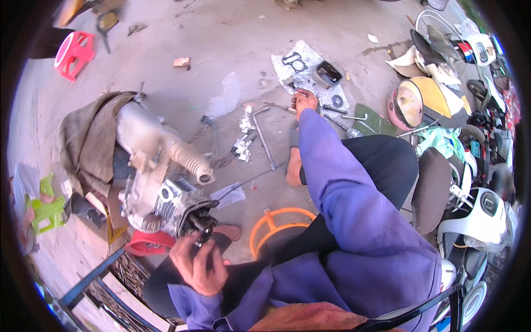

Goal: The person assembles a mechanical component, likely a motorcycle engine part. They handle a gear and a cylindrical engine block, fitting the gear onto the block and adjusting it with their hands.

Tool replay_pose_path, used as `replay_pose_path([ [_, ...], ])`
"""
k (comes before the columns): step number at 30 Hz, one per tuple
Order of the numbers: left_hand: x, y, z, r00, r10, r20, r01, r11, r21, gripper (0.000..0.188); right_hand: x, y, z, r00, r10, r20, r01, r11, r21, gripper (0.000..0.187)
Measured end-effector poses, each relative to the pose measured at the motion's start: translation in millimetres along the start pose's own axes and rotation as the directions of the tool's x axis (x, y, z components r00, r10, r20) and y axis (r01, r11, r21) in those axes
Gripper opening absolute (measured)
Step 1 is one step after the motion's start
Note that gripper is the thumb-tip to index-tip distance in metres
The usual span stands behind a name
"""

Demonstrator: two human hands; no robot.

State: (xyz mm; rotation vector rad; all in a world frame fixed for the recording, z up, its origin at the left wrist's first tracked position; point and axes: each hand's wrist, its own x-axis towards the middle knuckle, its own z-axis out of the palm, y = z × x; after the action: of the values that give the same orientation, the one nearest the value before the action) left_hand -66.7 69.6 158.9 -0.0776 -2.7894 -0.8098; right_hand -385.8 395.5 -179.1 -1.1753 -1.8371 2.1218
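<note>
A grey metal engine [160, 205] with cooling fins stands at my left, a ribbed, dusty tube [191, 160] above it. My left hand [200, 265] has its fingers curled at the dark metal end [200, 222] of the engine, touching it. Stretched far forward, my right hand [304, 102] is closed at the near edge of a clear plastic sheet [285, 62]; what its fingers hold is hidden. On that sheet lie a black gasket [295, 62], a metal cylinder block [327, 74] and a dark ring [337, 100]. A thin rod [279, 107] reaches toward the right hand from the left.
An L-shaped wrench [264, 138] lies on the floor between engine and sheet. Before me is an orange ring-topped stool [271, 221]. Scooters and body panels [481, 216] crowd the right side. A pink stool [74, 55] stands far left, a brown cloth [88, 133] behind the engine.
</note>
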Motion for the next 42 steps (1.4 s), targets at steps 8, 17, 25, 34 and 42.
replay_pose_path([
  [8, -14.5, -6.1, 8.8, 0.992, -0.115, -0.052, 0.115, 0.993, -0.008, 0.019, 137.5, 22.1, -82.8, 0.72, -0.618, -0.316, 0.192, 0.615, -0.765, 0.023],
  [17, -15.9, -3.0, 10.2, 0.982, -0.187, 0.025, 0.185, 0.98, 0.068, 0.027, 147.6, 15.3, -129.2, 0.894, -0.442, -0.069, -0.011, 0.131, -0.991, 0.027],
  [25, -5.7, 7.4, 12.9, 0.97, -0.237, 0.056, 0.234, 0.97, 0.068, 0.031, 144.0, 3.5, -130.1, 0.943, -0.322, -0.08, -0.114, -0.09, -0.989, 0.029],
  [34, -9.2, 12.1, 9.0, 0.97, -0.228, 0.079, 0.22, 0.97, 0.102, 0.032, 138.4, -4.6, -133.5, 0.873, -0.483, -0.062, -0.142, -0.13, -0.981, 0.027],
  [42, -17.3, 47.8, 0.5, 0.988, -0.115, -0.103, 0.117, 0.993, 0.013, 0.031, 137.5, -23.4, -136.0, 0.771, -0.6, -0.211, 0.031, 0.366, -0.93, 0.009],
])
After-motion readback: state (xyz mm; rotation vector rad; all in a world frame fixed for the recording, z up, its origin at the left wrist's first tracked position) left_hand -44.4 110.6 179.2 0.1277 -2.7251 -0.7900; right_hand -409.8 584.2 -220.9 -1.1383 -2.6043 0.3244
